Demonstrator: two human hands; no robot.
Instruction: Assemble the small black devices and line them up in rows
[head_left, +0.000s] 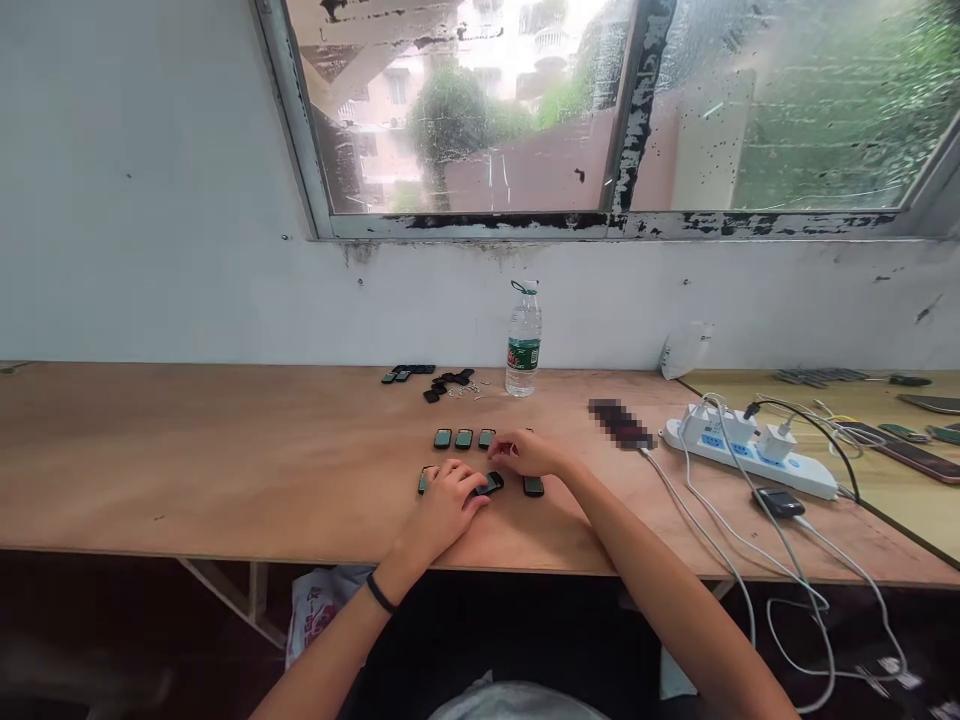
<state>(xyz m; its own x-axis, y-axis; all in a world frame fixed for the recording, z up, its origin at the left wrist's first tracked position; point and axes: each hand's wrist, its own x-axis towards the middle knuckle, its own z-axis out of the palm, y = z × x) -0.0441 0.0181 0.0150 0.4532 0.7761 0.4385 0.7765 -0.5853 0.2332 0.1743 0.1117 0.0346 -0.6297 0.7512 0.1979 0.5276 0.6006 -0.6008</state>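
Small black rectangular cases with green-grey faces lie in two rows on the wooden table. The back row includes a left case (442, 439), a middle case (464, 439) and a third case (487, 438) beside my right fingers. My left hand (447, 500) rests low over the front row, its fingers and thumb closed around a tilted case (491, 484). Another case (423, 481) is partly hidden behind that hand. My right hand (526, 454) is curled in a pinch above the tilted case; whatever its fingertips hold is too small to see. Right of them lies a case (533, 487).
Farther back are more cases (402, 376), a pile of black parts (450, 382) and small metal bits (468, 391). A water bottle (523, 340) stands near the wall. At right are a blurred dark object (621, 424), a power strip (757, 460), a black charger (780, 502) and loose white cables (705, 510).
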